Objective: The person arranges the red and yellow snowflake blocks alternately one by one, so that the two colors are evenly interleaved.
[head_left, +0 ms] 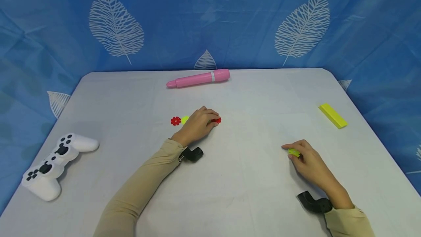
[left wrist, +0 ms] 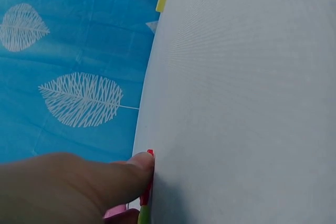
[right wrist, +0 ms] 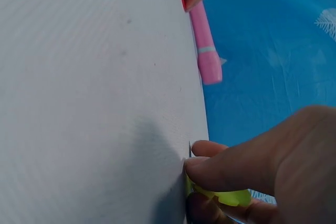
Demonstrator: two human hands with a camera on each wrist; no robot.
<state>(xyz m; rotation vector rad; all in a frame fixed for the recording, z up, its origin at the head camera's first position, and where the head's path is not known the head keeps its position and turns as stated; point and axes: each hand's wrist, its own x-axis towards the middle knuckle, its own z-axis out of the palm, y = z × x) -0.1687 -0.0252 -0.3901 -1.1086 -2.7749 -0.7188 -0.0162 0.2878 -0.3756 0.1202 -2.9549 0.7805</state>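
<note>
A chain of small notched plastic discs runs beneath my left hand (head_left: 197, 123), with a red disc (head_left: 175, 120) and a yellow disc (head_left: 184, 120) showing to its left. Thumb and fingers of that hand pinch another red notched disc (head_left: 218, 120) at the right end. In the left wrist view, a green piece (left wrist: 144, 214) adjoins the red disc (left wrist: 150, 153); the hand covers the middle of the chain. Farther right, my right hand (head_left: 309, 164) pinches a yellow-green notched disc (head_left: 294, 152) just over the table. Its fingers partly hide this disc.
Near the table's back edge lies a pink marker-shaped object (head_left: 198, 79). A white game controller (head_left: 59, 164) rests at the left, and a yellow bar (head_left: 333, 115) lies at the right. Blue cloth with white leaf prints (head_left: 204, 17) hangs behind the white table (head_left: 250, 193).
</note>
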